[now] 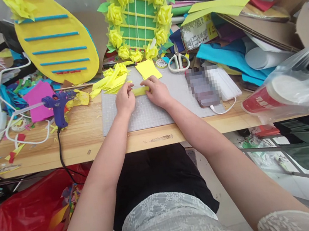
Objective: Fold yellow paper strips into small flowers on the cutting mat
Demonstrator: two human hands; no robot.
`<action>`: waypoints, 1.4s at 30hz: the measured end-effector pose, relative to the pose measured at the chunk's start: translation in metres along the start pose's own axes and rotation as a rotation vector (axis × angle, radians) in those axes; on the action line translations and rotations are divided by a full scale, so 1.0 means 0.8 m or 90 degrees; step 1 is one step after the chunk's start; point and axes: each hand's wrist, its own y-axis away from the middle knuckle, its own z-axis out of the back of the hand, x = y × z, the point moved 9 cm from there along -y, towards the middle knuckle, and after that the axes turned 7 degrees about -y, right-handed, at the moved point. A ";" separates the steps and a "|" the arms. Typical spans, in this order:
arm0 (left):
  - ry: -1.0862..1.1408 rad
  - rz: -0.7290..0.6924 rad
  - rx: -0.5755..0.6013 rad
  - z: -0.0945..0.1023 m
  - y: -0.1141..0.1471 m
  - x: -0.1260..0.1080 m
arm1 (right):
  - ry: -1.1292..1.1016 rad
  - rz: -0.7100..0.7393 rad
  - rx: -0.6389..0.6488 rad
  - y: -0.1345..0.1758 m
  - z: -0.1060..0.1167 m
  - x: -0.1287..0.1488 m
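Between my two hands a narrow strip of yellow paper (140,91) is stretched flat over the grey cutting mat (154,111). My left hand (125,98) pinches its left end, fingers closed. At the right end, my right hand (156,91) grips it with bent fingers. Just beyond lie a heap of folded yellow paper strips (111,77) and a stack of yellow paper squares (148,69). White-handled scissors (178,61) rest to the right of the squares, beside a small tape roll (161,63).
A purple glue gun (58,106) stands at left, its black cord over the table edge. Yellow (58,48) and green (139,16) flower-trimmed paper instruments lean at the back. A phone (203,86), a white power bank (223,80) and a bagged red cup (268,95) are right.
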 end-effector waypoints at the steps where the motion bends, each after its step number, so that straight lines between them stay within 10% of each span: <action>1: 0.004 0.007 -0.001 0.001 0.000 0.001 | -0.003 0.007 -0.002 0.000 0.000 0.001; 33: 0.048 -0.075 0.011 0.003 0.004 0.001 | -0.072 0.207 -0.107 -0.004 0.004 0.012; 42: 0.265 -0.072 0.132 -0.022 0.009 -0.010 | -0.114 0.200 -0.156 -0.001 0.013 0.009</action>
